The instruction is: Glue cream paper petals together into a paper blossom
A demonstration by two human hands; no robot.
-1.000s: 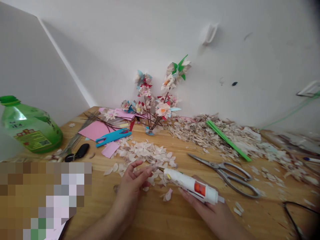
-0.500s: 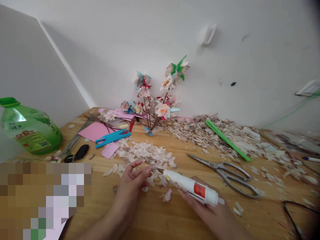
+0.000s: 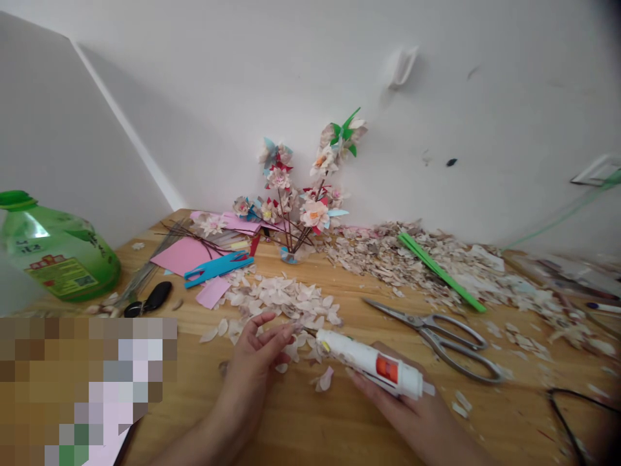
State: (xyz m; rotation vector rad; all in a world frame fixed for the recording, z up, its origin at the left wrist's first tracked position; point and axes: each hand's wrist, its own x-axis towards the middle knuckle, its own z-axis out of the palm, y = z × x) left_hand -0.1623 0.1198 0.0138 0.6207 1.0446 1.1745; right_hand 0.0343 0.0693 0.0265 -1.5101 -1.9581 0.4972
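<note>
My right hand (image 3: pixel 392 395) is wrapped round a white hot glue gun (image 3: pixel 359 356) with an orange-red label, a short glue stick end showing at its back. The gun's nozzle points left toward my left hand (image 3: pixel 262 349), whose thumb and index finger pinch a small pale petal (image 3: pixel 299 325). Nozzle and petal are very close; whether they touch I cannot tell. Just beyond the hands lies a pile of whitish dried petals (image 3: pixel 286 294), and one loose petal (image 3: pixel 324 379) rests on the wood below the gun.
Metal scissors (image 3: pixel 431 330) lie to the right. Behind stand handmade flowers on stems (image 3: pixel 315 213). Husk scraps (image 3: pixel 378 252) and green strips (image 3: pixel 441 272) spread at back right. On the left are a green bottle (image 3: pixel 63 252), pink paper (image 3: pixel 182 255) and a blue strip (image 3: pixel 218 267).
Hardly anything differs: both hands, the glue gun and the petal keep their places. The whole view has shifted very slightly.
</note>
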